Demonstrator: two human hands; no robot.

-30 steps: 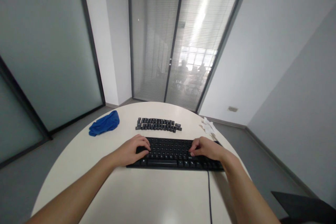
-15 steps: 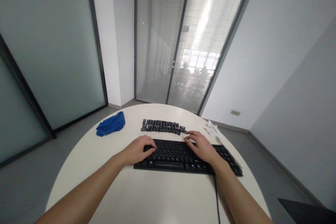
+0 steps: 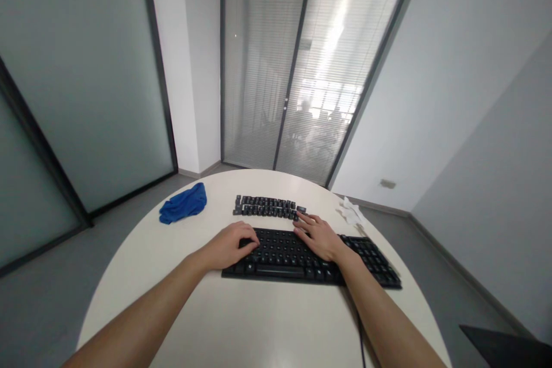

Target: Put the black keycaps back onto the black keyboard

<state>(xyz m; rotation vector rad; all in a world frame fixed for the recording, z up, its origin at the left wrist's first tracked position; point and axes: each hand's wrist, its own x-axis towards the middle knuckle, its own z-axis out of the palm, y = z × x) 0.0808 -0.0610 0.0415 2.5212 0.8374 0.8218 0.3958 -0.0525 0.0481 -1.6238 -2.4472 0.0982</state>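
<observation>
A black keyboard (image 3: pixel 280 271) lies across the table in front of me. My left hand (image 3: pixel 230 246) is wrapped over its left end, fingers bent toward the back and thumb on the keys. My right hand (image 3: pixel 318 237) reaches over the keyboard with fingers stretched out. Its fingertips are at the right end of the loose black keycaps (image 3: pixel 267 207), which lie in two rows behind the keyboard. Whether they touch a keycap is too small to tell.
A crumpled blue cloth (image 3: pixel 183 203) lies on the left of the round white table (image 3: pixel 259 322). White crumpled tissue (image 3: pixel 351 211) lies at the right rear edge. A black cable (image 3: pixel 361 339) runs from the keyboard toward me, beside my right forearm.
My right hand has shifted left, from beyond the right end of the keycap rows onto that end, uncovering more of the keyboard's right side. My left hand stays on the keyboard.
</observation>
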